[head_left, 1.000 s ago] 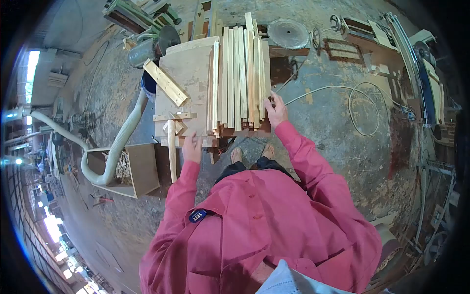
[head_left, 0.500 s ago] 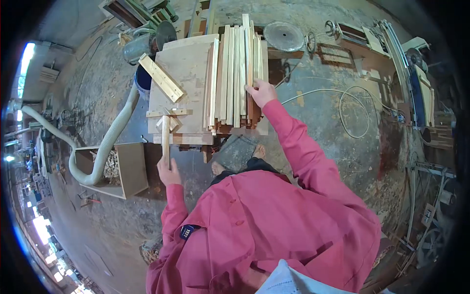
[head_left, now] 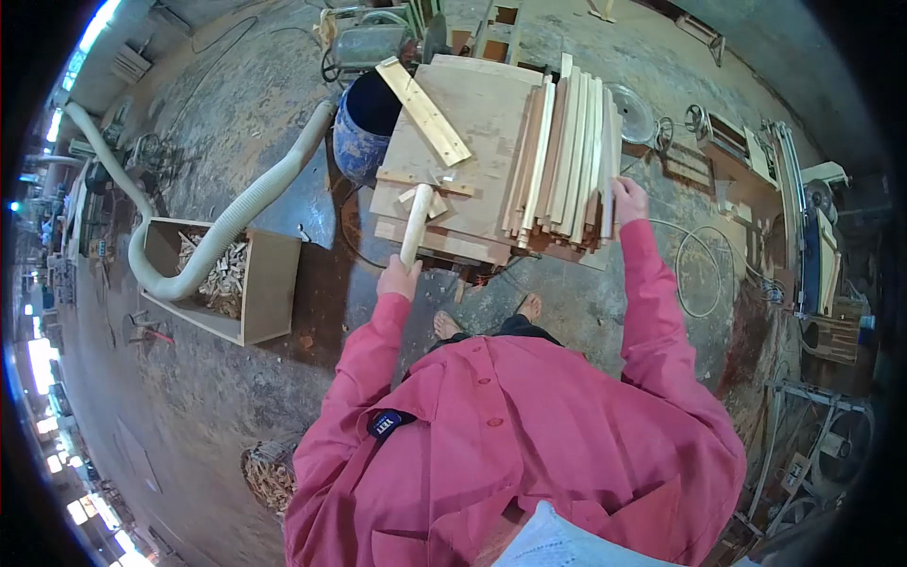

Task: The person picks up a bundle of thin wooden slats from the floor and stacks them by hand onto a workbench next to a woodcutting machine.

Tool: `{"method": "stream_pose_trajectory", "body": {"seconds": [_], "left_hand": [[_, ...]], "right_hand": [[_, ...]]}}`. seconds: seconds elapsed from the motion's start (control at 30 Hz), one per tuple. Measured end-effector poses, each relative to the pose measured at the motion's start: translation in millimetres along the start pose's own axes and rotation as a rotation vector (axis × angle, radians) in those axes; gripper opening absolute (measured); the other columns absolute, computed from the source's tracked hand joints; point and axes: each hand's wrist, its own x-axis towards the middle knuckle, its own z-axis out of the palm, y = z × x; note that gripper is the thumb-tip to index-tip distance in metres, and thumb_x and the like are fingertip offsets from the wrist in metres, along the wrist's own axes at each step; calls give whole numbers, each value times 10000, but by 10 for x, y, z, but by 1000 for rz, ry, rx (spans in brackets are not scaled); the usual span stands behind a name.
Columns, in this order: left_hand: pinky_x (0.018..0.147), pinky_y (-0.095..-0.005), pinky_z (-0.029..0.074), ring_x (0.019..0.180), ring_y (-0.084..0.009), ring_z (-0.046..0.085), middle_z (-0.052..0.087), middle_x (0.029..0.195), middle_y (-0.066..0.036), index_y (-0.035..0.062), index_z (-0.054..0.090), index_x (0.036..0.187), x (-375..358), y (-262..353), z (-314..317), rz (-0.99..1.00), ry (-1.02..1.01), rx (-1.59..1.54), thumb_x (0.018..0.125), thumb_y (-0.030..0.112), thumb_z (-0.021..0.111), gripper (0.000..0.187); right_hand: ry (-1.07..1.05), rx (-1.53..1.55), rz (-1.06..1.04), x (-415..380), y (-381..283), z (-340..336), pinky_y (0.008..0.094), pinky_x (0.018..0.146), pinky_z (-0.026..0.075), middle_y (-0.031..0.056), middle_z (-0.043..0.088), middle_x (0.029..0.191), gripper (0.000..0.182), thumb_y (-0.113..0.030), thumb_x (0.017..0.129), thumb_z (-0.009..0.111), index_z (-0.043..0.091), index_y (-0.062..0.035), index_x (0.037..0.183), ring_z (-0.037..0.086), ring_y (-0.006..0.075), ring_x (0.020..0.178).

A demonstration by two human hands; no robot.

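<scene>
My left hand [head_left: 399,281] is wrapped round the near end of a pale wooden piece [head_left: 416,227], whose far end reaches over the worktable [head_left: 472,104]. At the right edge of a row of long wooden strips [head_left: 567,151], my right hand [head_left: 629,200] has its fingers against the outermost strip; whether it grips that strip is unclear. A wide board with small holes [head_left: 423,111] lies slanted on the table's left part. Below it rests a short wooden crosspiece [head_left: 455,187].
A blue drum [head_left: 359,142] stands left of the table. A ribbed hose [head_left: 255,203] runs to a box of wood scraps [head_left: 269,293]. Machinery [head_left: 373,47] sits beyond the drum, a round disc [head_left: 631,111] behind the strips, and a cable [head_left: 682,269] on the floor.
The view has turned, so the table appears farther right. My left hand still holds the wooden piece. My right hand has moved to the outer right edge of the strips.
</scene>
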Motion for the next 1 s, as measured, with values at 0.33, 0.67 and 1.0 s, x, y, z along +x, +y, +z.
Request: {"method": "stream_pose_trajectory", "body": {"seconds": [0.33,0.67,1.0], "left_hand": [[792,-563,517,933,-486,659,688,954,-292,14,529,1033,27,-149,40,102,-21,-114,906,443,688,476],[776,-578,507,906,-497,658,690,937,-290,30,510,1045,-43,-172,-40,72,-77,-88,929,427,654,438],[779,-573,513,912,-487,661,688,927,-284,35,525,1036,-7,84,-151,-31,-56,-41,903,438,680,452]], "right_hand": [[-47,565,296,-765,-1012,-47,278,565,533,115,699,891,378,-203,978,637,595,43,1262,647,146,597],[-386,-63,-132,-191,-2170,1299,374,736,540,136,710,889,321,-251,891,726,701,19,1062,696,228,815],[-523,-417,-205,569,-1423,2918,496,857,536,222,704,991,340,-348,912,624,725,-49,1038,671,411,936]]}}
